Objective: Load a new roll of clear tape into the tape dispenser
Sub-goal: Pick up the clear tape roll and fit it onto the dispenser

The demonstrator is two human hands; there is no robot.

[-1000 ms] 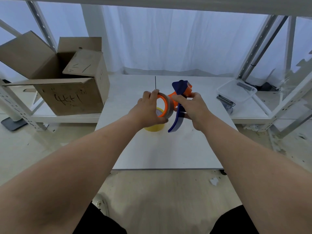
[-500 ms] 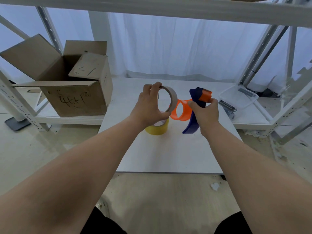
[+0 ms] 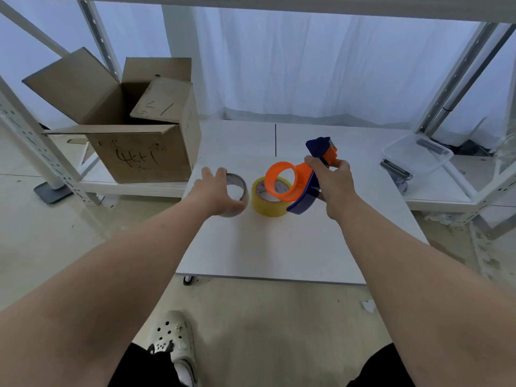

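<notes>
The right hand [image 3: 332, 182] wraps round the blue-and-orange plastic tape dispenser [image 3: 300, 181], so its handle is mostly covered and the blade end is too small to make out. The dispenser's orange ring sits in front of the yellowish tape roll [image 3: 268, 201], hiding its far rim. The left hand [image 3: 216, 192] covers the near side of the nearly used-up cardboard tape core [image 3: 237, 195]; can't tell if any tape's left on it. Whatever's in the clear plastic tub [image 3: 417, 153] is a dark blur. The open brown cardboard box [image 3: 139, 152] has scrawled writing I can't read, and its inside is in shadow.
</notes>
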